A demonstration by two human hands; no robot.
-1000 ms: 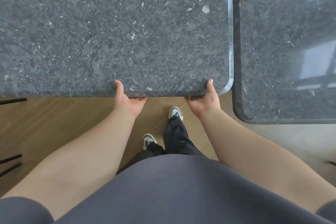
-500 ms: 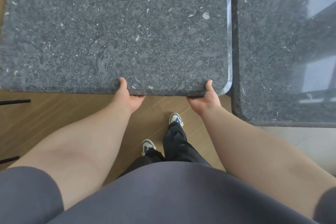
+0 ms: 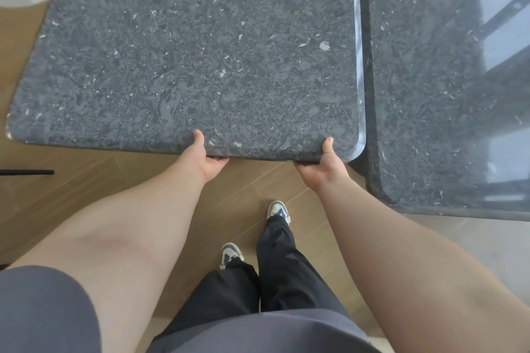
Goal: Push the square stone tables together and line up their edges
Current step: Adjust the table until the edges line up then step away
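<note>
**Two stone tables, near edges still stepped**

Two risks are facing you here. You are gripping the left table (image 3: 200, 51) by its near edge — left hand (image 3: 205, 159) and right hand (image 3: 322, 165) each with the thumb on top and the fingers curled underneath, out of sight. The right table (image 3: 430, 94) is lying just beside it, a thin dark seam between them, with its near edge closer to you. Pulling unevenly is likely to skew the slab; your right hand is sitting close to the corner, so a sideways shove could be pinching it at the seam.
</note>
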